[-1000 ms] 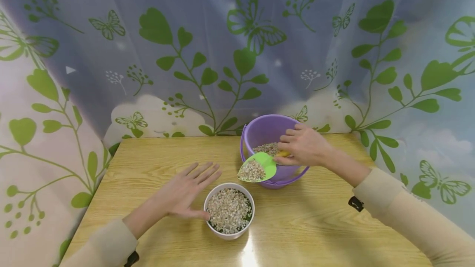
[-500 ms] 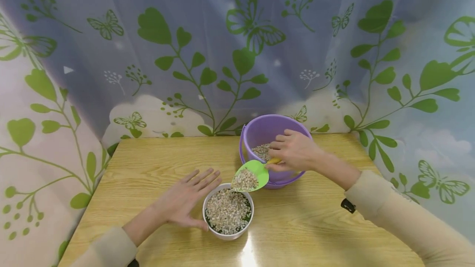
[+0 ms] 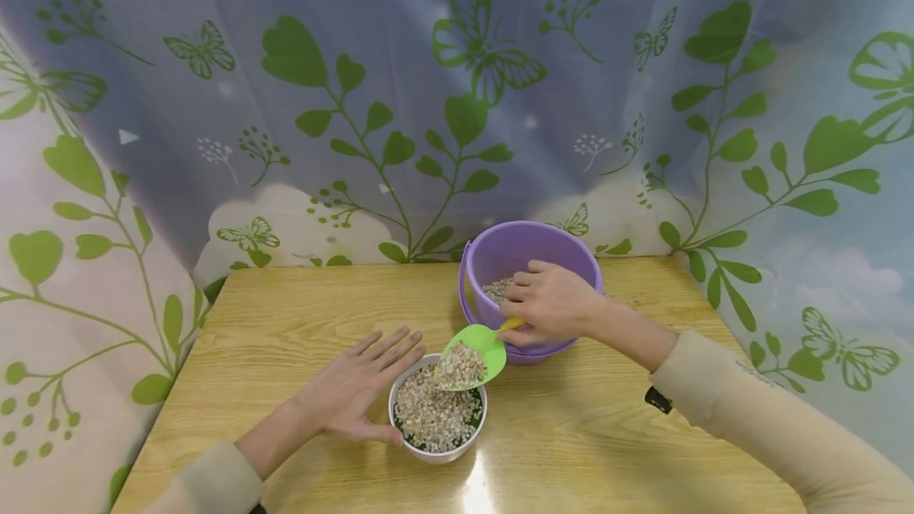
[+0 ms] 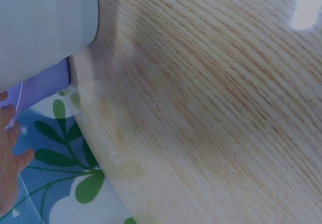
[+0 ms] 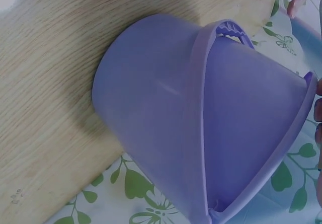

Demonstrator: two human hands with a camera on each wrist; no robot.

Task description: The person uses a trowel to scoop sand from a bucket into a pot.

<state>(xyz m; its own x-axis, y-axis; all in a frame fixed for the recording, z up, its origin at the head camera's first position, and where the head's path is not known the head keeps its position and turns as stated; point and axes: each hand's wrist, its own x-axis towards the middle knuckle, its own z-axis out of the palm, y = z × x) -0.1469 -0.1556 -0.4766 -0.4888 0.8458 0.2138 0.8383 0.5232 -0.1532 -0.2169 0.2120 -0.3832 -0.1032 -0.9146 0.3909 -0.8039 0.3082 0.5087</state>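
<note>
My right hand grips the yellow handle of a green scoop loaded with pale gravel, held tilted over the rim of a small white pot. The pot is nearly full of the same gravel. My left hand lies flat on the table with straight fingers, its edge touching the pot's left side. A purple bucket with gravel inside stands just behind the scoop; its outer wall and handle fill the right wrist view. The left wrist view shows the pot's white wall and the wooden table.
The wooden table stands in a corner of curtains printed with green leaves and butterflies. A glare patch lies on the table near the front edge. Bare tabletop extends left and right of the pot.
My right hand has carried the loaded scoop from beside the bucket leftward and down until it hangs over the pot. My left hand has stayed against the pot.
</note>
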